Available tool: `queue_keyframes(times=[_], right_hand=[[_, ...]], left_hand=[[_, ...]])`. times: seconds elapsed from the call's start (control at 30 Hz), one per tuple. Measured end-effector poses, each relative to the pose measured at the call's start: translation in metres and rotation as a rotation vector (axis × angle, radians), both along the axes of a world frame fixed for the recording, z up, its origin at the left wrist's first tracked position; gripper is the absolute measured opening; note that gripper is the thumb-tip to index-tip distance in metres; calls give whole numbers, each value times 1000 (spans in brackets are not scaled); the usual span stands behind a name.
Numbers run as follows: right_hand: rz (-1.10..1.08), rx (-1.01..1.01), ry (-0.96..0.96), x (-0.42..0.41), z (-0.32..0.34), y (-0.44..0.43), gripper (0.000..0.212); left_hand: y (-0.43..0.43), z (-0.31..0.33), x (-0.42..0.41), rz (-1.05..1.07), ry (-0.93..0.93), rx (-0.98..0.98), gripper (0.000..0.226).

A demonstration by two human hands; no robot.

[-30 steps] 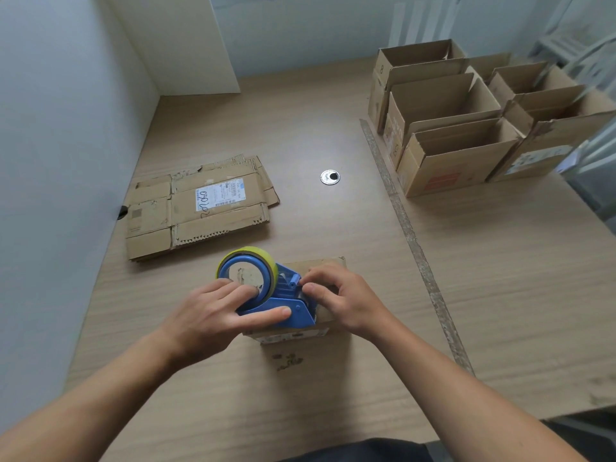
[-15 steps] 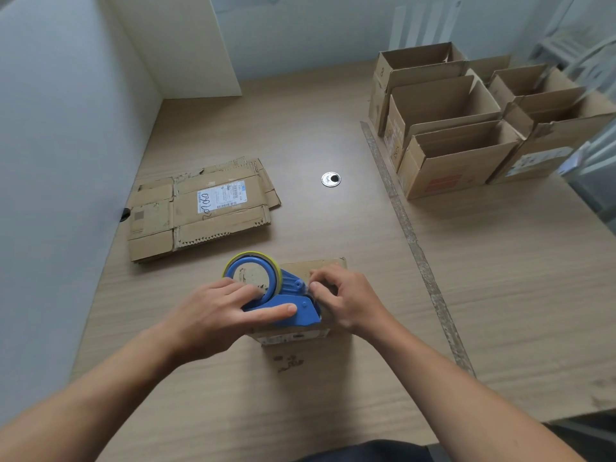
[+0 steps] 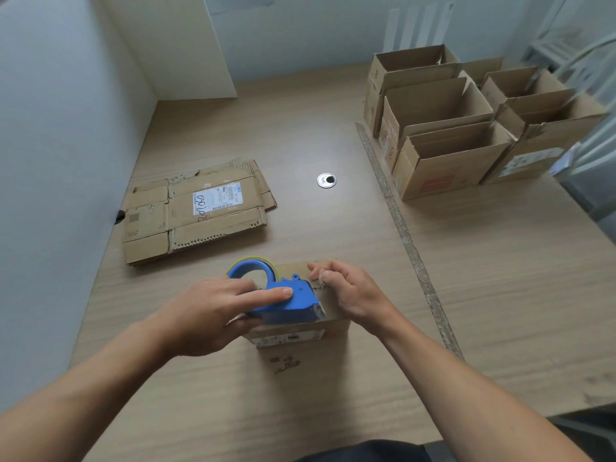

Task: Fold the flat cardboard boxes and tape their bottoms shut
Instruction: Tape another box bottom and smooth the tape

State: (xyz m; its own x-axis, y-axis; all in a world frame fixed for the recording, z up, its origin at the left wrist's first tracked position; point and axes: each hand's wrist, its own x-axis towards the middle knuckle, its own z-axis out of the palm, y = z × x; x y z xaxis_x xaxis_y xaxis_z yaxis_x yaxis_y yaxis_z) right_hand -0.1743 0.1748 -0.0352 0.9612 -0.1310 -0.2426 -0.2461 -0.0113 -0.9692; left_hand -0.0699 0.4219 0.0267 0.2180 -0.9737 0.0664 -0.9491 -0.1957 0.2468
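Fingers of the left hand [image 3: 213, 315] are round the blue dispenser [image 3: 286, 305] from its left side, forefinger laid along the top of the body and thumb below: a closed hold on the tool. The dispenser sits on top of the box [image 3: 300, 335], its yellow tape [image 3: 253, 263] roll at the far end and its toothed cutter at the near right corner. The right hand [image 3: 353, 295] is just beside the dispenser, over the box's upturned face, with its fingers curled and the tips close together at the flap seam. Whether they pinch a tape end or only press the flaps I cannot tell.

The box stands near the front of the table [image 3: 333, 395], between the forearms. It is likely light, hollow cardboard, stiff along its creases but springy at the flaps, so it would slide or tip under a hard pull. It is best held down on the top face close to the seam. The dispenser is rigid plastic and is best taken round its body, away from the cutter.

Flat boxes [image 3: 196, 211] lie stacked to the far left, well apart. Folded boxes [image 3: 446, 155] stand open-topped in a cluster at the far right. A round grommet [image 3: 326, 180] sits in the table between the two groups
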Motion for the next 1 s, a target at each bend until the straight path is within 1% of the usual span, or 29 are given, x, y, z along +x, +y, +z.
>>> queue_keyframes(times=[0.07,0.1,0.2,0.27,0.33,0.4,0.43,0.5,0.63,0.73,0.8,0.9,0.97,1.0], right_hand=[[20,-68,-30,0,-2,-3,20],[42,-93,-51,-1,-2,-4,19],[91,-159,-105,-1,0,-6,14],[91,-322,-150,-1,-1,-7,17],[67,-446,-219,-2,-6,-6,12],[36,-481,-285,-4,-13,-3,8],[28,-487,-310,-5,-16,-1,8],[22,-489,-327,-5,-21,2,14],[1,-490,-298,-3,-20,2,21],[-34,-436,-271,-4,-17,-3,20],[-48,-380,-238,-4,-15,-3,16],[-143,-240,-195,-5,-15,1,17],[-239,-160,-199,-5,-15,4,17],[-302,-151,-211,-6,-15,5,18]], left_hand=[[-1,1,-1,26,53,23,63],[-1,0,-2,30,63,25,65],[1,-2,-4,23,68,18,67],[3,-3,-5,34,87,29,68],[2,-4,-5,67,112,47,67],[2,-3,-3,96,123,65,66],[3,-1,-2,103,130,83,67],[4,5,1,126,178,112,66],[-2,18,10,208,349,130,64],[2,28,17,295,446,138,64],[1,35,20,351,505,205,65],[-16,38,24,405,523,328,68],[-34,40,24,438,505,385,68],[-42,40,24,450,483,410,69]])
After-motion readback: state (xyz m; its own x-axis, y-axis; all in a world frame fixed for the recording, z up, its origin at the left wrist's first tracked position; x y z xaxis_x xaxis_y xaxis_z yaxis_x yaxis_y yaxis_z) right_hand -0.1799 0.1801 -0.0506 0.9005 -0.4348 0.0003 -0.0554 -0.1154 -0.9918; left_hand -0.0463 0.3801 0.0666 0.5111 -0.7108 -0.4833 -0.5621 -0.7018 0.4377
